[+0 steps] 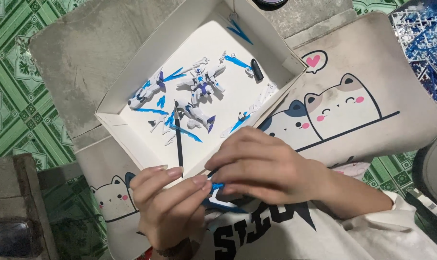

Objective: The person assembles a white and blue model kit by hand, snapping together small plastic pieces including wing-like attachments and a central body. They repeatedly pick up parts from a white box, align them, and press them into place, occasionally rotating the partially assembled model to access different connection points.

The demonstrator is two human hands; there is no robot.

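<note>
2 hands pinch 1 blue part beside 1 box.

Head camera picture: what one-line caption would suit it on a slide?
Both hands, left and right, pinch a small blue part beside a white box holding white-and-blue model pieces.

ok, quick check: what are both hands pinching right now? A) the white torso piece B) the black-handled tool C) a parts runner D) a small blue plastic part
D: the left hand and right hand meet on a small blue plastic part, while the black-handled tool lies untouched in the white box lid with the white-and-blue model pieces.
</note>
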